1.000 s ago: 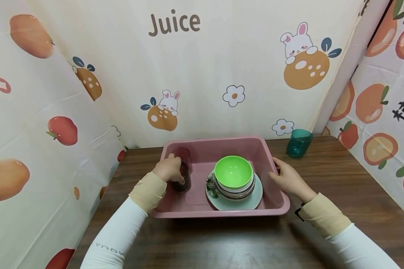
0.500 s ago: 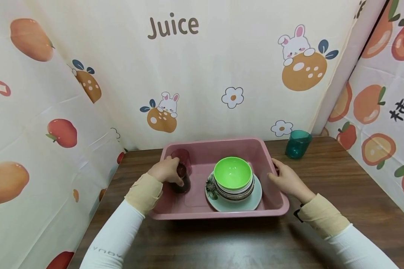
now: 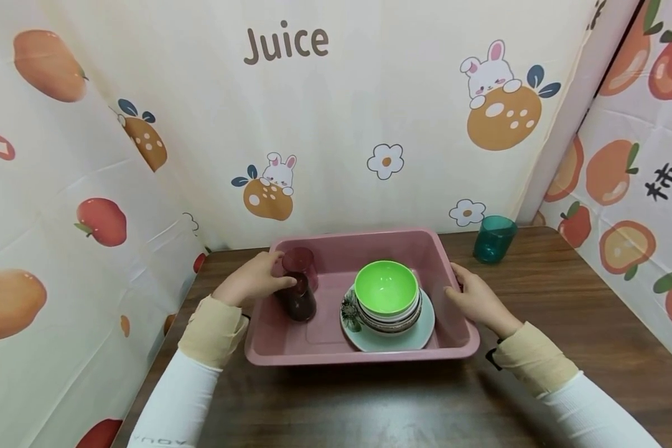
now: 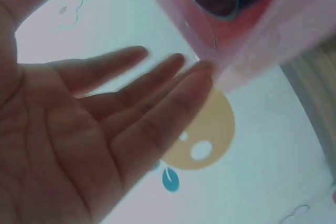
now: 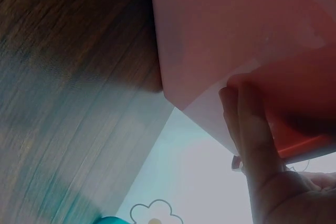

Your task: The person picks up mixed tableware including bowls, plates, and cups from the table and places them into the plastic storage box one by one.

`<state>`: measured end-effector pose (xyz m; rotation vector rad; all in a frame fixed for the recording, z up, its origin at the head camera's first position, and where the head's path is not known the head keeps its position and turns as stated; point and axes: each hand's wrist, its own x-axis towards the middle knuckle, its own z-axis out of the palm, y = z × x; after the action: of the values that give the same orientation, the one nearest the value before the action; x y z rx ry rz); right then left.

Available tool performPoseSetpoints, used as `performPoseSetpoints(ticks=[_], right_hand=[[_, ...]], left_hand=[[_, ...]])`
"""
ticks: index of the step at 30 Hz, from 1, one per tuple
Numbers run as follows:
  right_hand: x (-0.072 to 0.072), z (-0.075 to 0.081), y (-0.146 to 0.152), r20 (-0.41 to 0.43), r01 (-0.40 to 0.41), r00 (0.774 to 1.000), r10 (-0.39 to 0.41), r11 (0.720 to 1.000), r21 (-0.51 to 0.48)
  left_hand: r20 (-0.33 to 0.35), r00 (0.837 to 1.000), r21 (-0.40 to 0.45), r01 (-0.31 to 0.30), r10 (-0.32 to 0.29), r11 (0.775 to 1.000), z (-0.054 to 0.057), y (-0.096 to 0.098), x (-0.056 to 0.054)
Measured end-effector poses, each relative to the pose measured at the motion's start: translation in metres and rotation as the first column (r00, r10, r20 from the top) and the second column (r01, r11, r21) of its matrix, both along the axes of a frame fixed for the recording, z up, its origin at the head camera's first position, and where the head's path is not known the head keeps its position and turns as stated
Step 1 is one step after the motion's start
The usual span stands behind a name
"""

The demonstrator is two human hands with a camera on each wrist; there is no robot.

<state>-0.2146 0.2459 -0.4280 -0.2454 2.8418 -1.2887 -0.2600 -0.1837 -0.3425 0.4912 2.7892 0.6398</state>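
Observation:
A pink plastic basin (image 3: 336, 359) sits on the table. In its left end stands a dark, see-through cup (image 3: 301, 306), with a reddish clear cup (image 3: 300, 256) behind it. My left hand (image 3: 253, 280) is over the basin's left rim beside the dark cup; the left wrist view shows its fingers (image 4: 157, 114) spread and nothing held. On the opposite side my right hand (image 3: 478, 302) grips the basin's right rim, thumb inside and fingers outside. A green bowl (image 3: 386, 289) tops a bowl stack on a pale plate (image 3: 422, 333) inside the basin.
A teal cup (image 3: 494, 239) stands on the wooden table (image 3: 565, 298), behind and right of the basin. Patterned cloth walls (image 3: 336, 124) rise at the back and on both sides, close behind the basin.
My left hand has let go of the dark cup and drawn back to the left, its fingers opening. The cup stays in the basin. My right hand keeps its hold on the rim.

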Motion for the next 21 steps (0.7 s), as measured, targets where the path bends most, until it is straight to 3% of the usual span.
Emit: performPoseSetpoints(ticks=[5,11,15,21], right_hand=[[-0.001,-0.001,0.0,0.01,0.0,1.0,0.0,1.0,-0.009],[-0.001,0.0,-0.001,0.012,-0.002,1.0,0.002,1.0,-0.021],[-0.001,0.0,0.0,0.014,-0.008,1.0,0.009,0.999,-0.034],[0.0,0.0,-0.001,0.014,-0.01,1.0,0.011,0.999,-0.037]], left_hand=[[0.017,1.0,0.117,-0.019,0.017,0.993,-0.004,-0.024,0.009],[0.058,0.982,0.171,-0.185,0.177,0.968,-0.027,-0.043,0.017],[0.12,0.959,0.248,-0.28,0.258,0.927,-0.05,-0.044,0.021],[0.196,0.936,0.416,-0.35,0.293,0.839,-0.08,-0.036,0.031]])
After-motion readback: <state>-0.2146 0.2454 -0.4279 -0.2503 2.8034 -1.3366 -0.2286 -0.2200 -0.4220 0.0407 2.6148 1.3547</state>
